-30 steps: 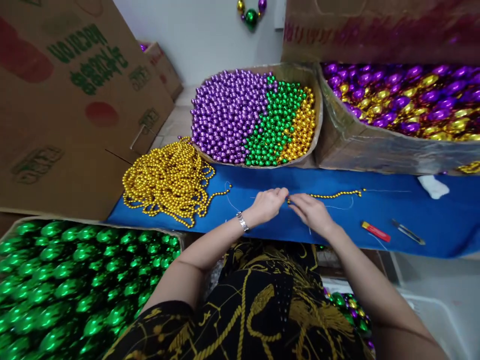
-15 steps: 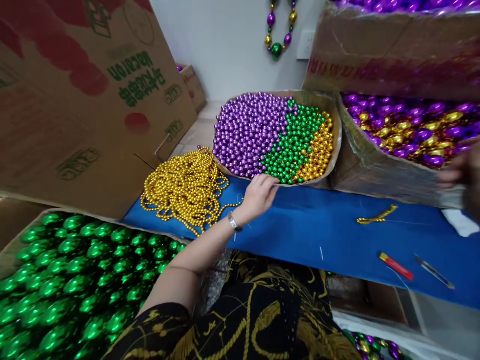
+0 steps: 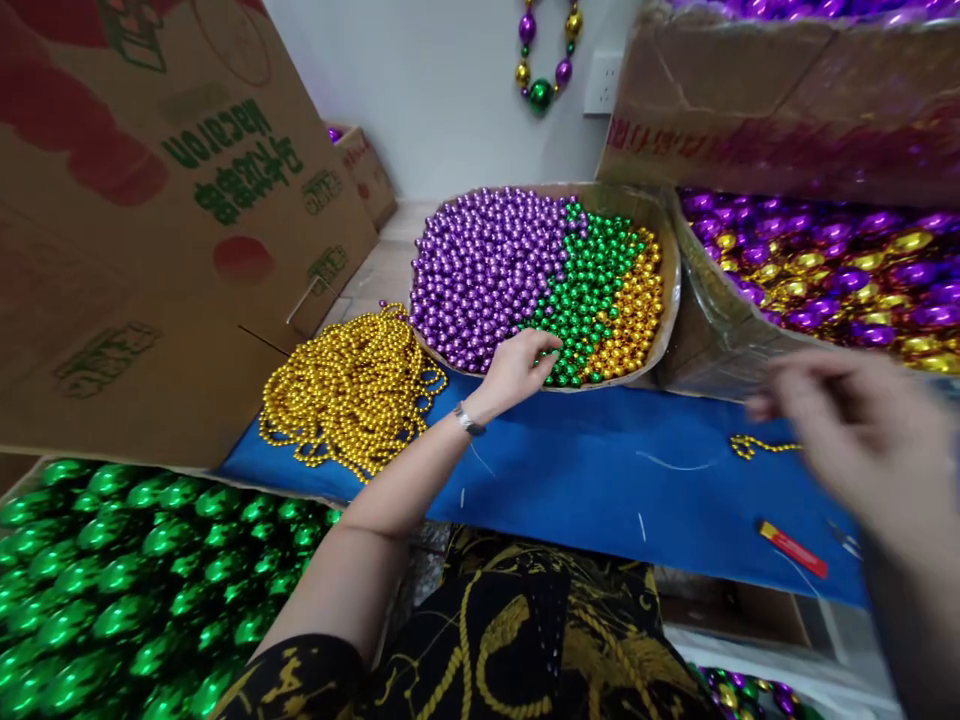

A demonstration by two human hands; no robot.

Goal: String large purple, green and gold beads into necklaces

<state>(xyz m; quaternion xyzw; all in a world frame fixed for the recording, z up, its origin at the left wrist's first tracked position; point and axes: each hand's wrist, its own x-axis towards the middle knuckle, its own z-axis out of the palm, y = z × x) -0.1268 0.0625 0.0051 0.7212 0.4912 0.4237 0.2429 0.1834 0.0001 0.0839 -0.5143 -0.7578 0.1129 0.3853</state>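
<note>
My left hand (image 3: 519, 368) is over the near rim of a shallow cardboard box (image 3: 667, 335). Its thumb and forefinger come together at the green beads (image 3: 592, 285); whatever lies between them is too small to make out. Purple beads (image 3: 487, 270) fill the box's left part, gold beads (image 3: 637, 300) its right edge. Motion smears my right hand (image 3: 847, 430), which hovers above the blue table (image 3: 570, 470) at the right with fingers bent. Behind it shows a short gold bead strand (image 3: 761, 446). A thin pale thread (image 3: 675, 463) lies to its left.
A heap of gold bead strings (image 3: 352, 390) lies left of the box. Large green beads (image 3: 142, 560) fill a carton at lower left. Purple and gold beads (image 3: 840, 270) fill another at right. A red-and-yellow cutter-like tool (image 3: 795, 550) sits near the table's front edge.
My right hand has moved left and toward me from the right edge, over the table. My left fingers have reached slightly further over the rim into the green beads. The view has shifted slightly.
</note>
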